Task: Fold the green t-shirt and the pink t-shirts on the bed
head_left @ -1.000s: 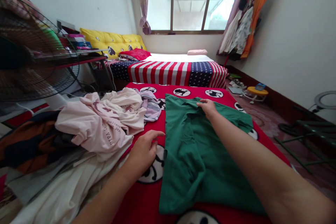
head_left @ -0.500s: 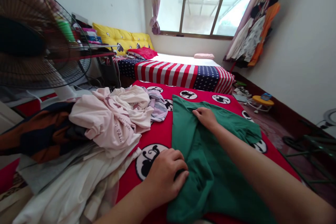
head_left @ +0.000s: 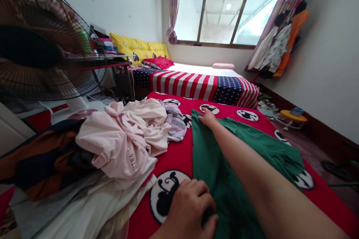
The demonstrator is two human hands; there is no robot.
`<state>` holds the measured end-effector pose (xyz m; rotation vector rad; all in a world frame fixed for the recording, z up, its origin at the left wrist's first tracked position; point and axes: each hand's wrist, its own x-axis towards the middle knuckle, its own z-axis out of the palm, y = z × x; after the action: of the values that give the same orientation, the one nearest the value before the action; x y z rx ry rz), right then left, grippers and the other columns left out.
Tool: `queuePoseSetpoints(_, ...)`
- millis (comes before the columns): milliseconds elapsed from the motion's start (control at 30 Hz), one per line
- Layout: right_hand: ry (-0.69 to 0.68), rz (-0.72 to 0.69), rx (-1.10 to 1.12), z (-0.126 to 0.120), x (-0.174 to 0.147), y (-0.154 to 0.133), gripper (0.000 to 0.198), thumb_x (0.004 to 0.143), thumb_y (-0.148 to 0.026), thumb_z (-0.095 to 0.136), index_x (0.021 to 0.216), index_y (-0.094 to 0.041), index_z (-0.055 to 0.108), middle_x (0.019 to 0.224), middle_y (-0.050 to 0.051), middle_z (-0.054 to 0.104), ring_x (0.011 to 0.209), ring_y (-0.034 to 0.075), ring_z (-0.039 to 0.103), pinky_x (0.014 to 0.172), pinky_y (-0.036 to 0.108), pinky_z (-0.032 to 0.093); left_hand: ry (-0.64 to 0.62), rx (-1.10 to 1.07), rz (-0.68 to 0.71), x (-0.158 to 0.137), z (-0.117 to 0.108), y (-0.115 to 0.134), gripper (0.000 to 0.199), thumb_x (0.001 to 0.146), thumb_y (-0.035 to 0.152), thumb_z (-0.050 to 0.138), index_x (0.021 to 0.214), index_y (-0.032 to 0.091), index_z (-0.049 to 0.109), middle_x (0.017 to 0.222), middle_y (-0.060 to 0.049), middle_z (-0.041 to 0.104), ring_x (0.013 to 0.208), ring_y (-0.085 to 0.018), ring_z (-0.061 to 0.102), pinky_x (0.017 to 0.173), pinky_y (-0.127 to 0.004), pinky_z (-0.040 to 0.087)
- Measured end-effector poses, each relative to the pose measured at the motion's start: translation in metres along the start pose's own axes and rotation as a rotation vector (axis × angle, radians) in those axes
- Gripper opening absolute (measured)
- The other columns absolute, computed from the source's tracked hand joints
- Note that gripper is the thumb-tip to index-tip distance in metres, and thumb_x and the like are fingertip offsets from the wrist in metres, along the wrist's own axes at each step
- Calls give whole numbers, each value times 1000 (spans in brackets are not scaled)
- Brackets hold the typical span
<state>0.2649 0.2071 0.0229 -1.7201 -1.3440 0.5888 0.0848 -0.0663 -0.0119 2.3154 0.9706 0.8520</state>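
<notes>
A green shirt lies spread on the red blanket, partly folded over along its left side. My right hand rests at its far left corner, the index finger stretched out and the thumb apart, touching the cloth. Nearer to me, my left hand is at the shirt's left edge, with fingers and thumb curled round the fabric there; the fingertips are partly hidden. My right forearm covers much of the shirt's middle. Left of it lies a heap of clothes with a pale pink printed shirt on top.
The red blanket has black-and-white round prints. A standing fan is close at the left. Beyond is a bed with a flag-patterned cover. A yellow stool stands on the floor at right; clothes hang by the window.
My right hand has moved from a pinch on the shirt's upper part to its far left corner, fingers now spread. The left hand stays by the left edge. The view has shifted slightly.
</notes>
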Motion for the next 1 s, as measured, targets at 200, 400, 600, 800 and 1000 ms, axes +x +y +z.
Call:
queuePoseSetpoints(200,-12,-26,-12,14,8,3,26,93,-34,58,112,-16,61,110,7,65,93,17,64,81,38,55,-11,28,-10,1,4,-5,18,62,22,74,77,21,64,87,-3,63,81,-20,58,72,-34,39)
queuePoseSetpoints(400,-51,-110,-72,1,-4,2,28,80,-18,71,107,-17,66,96,2,71,85,15,66,80,32,54,-37,11,-62,1,-2,3,16,63,18,71,77,21,63,87,-2,62,83,-20,58,74,-34,39)
queuePoseSetpoints(600,-35,27,-359,-87,-9,10,13,65,-22,79,65,-16,68,81,9,71,95,28,64,81,35,51,-60,-6,-138,0,-11,16,8,73,18,65,79,22,63,91,-2,61,88,-21,55,81,-37,39)
queuePoseSetpoints(800,-53,154,-516,-121,-27,36,15,63,-24,81,69,-15,69,73,9,71,86,27,67,73,34,51,-48,-2,-128,-2,-11,16,7,74,18,64,80,22,63,91,-2,60,88,-20,55,81,-36,39)
queuePoseSetpoints(1000,219,132,-473,-126,-30,55,23,88,-32,62,103,-15,66,111,11,67,107,26,61,89,42,50,-43,-6,-117,-2,-11,15,8,74,17,64,80,23,63,92,-2,61,89,-20,56,82,-36,40)
